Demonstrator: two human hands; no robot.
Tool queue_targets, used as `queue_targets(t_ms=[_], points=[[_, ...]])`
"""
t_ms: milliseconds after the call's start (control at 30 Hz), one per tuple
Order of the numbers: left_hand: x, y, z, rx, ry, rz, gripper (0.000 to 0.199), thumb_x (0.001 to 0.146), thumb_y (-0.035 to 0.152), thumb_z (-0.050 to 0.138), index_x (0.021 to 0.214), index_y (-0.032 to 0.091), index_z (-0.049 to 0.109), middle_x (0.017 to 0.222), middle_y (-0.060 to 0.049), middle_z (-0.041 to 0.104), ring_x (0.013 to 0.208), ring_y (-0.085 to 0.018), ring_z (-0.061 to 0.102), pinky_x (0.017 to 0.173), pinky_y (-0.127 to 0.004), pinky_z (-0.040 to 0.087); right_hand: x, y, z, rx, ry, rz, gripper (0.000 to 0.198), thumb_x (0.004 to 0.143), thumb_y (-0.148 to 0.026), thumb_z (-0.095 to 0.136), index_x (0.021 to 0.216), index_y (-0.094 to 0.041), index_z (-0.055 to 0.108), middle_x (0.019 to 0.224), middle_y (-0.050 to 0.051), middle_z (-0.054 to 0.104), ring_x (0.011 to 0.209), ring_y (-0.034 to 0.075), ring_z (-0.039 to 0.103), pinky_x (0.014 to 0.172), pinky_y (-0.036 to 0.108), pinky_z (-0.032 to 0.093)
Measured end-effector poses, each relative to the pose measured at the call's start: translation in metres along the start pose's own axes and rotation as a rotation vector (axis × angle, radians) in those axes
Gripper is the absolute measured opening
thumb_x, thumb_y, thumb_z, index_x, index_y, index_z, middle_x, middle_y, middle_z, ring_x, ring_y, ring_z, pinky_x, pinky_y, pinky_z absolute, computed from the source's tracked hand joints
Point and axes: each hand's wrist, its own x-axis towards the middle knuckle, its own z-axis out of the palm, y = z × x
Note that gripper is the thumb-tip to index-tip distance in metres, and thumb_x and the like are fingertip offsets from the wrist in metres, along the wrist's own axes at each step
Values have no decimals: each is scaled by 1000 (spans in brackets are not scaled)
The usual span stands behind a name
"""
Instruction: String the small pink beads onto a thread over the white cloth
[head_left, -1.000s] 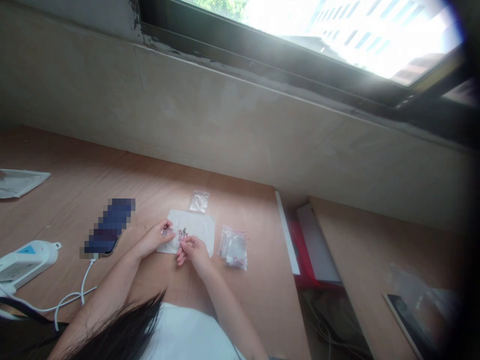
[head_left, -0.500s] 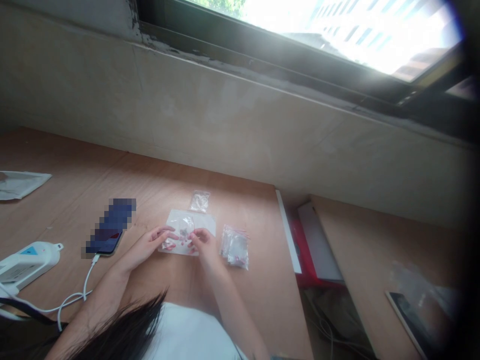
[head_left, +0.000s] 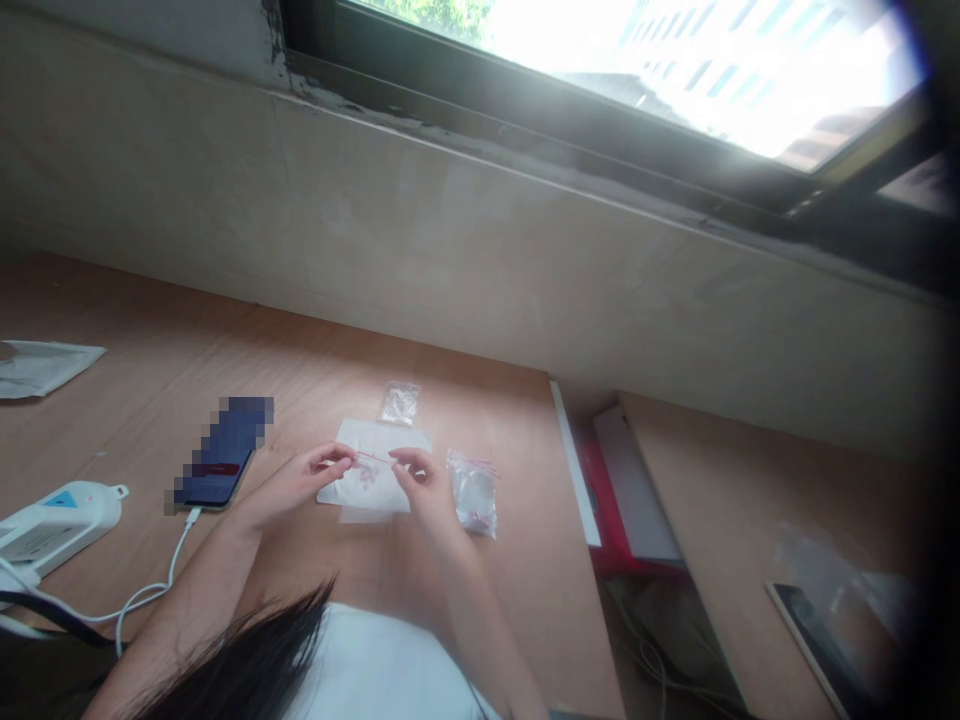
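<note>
A thin red string (head_left: 373, 457) stretches between my two hands. One end is pinched between the thumb and fingers of my left hand (head_left: 319, 472). At the other end, the fingertips of my right hand (head_left: 421, 476) close on it. Beneath them lies a white sheet (head_left: 341, 492), with a small cluster of pinkish bits (head_left: 367, 474) on it, too small to name. A clear plastic bag (head_left: 364, 515) pokes out at the sheet's near edge. Right of my right hand rest several clear bags (head_left: 474, 502) with pink-red strips inside.
Behind the sheet lies a small clear packet (head_left: 400, 403). To the left are a phone (head_left: 214, 485) on a white charging cable (head_left: 177, 550), a white power strip (head_left: 67, 520) and a white pouch (head_left: 49, 368). A red folder (head_left: 604, 500) stands in the gap beside the desk (head_left: 525, 580).
The clear bag between my hands has gone down to the sheet's near edge. My hands have moved apart, and the red string is now drawn out between them.
</note>
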Motion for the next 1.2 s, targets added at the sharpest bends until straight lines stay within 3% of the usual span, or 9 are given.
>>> queue_targets(t_ms=[100, 300, 467, 600, 700, 933, 1100, 1200], points=[[3, 13, 8, 63, -7, 52, 26, 76, 38, 44, 78, 16, 59, 79, -2, 62, 78, -17, 55, 71, -25, 41, 0, 2, 0, 35, 13, 60, 22, 68, -30, 52, 85, -19, 58, 82, 2, 58, 70, 13, 50, 63, 25, 39], [4, 17, 11, 107, 21, 46, 28, 73, 40, 47, 70, 16, 60, 74, -3, 63, 75, -18, 56, 68, -26, 40, 6, 12, -4, 37, -31, 163, 12, 62, -28, 57, 62, -16, 56, 64, 0, 56, 61, 11, 49, 58, 23, 36], [5, 13, 10, 122, 65, 43, 26, 70, 39, 51, 67, 16, 62, 72, -2, 64, 73, -18, 56, 66, -24, 40, 6, 13, -2, 47, 8, 124, 11, 62, -26, 58, 60, -15, 53, 60, -2, 53, 55, 9, 46, 53, 21, 35], [7, 11, 10, 123, 76, 50, 26, 71, 38, 50, 68, 15, 61, 73, -3, 64, 75, -18, 55, 68, -26, 40, 6, 10, 0, 67, -86, 96, 16, 66, -31, 55, 68, -16, 56, 69, 0, 57, 61, 11, 51, 58, 22, 36], [9, 7, 11, 117, 42, 61, 26, 73, 39, 48, 70, 15, 60, 73, -2, 62, 74, -17, 55, 67, -26, 39, 5, 11, 2, 69, -111, 93, 16, 67, -32, 54, 67, -16, 57, 68, 0, 59, 64, 12, 52, 60, 23, 37], [10, 10, 22, 96, -92, 79, 28, 77, 40, 42, 68, 16, 54, 69, 2, 54, 70, -14, 50, 63, -22, 36, 3, 7, 8, -38, -32, 63, 11, 65, -26, 55, 61, -16, 55, 62, 0, 58, 62, 12, 51, 61, 23, 36], [8, 23, 25, 175, -35, 72, 30, 77, 39, 41, 62, 17, 55, 66, 2, 53, 70, -14, 50, 65, -22, 35, 1, 2, 11, 106, -153, 88, 18, 69, -33, 52, 65, -16, 55, 66, 1, 61, 68, 14, 55, 66, 25, 37], [9, 22, 23, 158, -56, 71, 29, 77, 38, 41, 66, 17, 57, 71, 1, 56, 73, -15, 50, 68, -22, 36, 5, 6, 10, 180, -119, 114, 17, 66, -32, 56, 59, -16, 51, 62, 1, 60, 65, 14, 55, 64, 25, 38]])
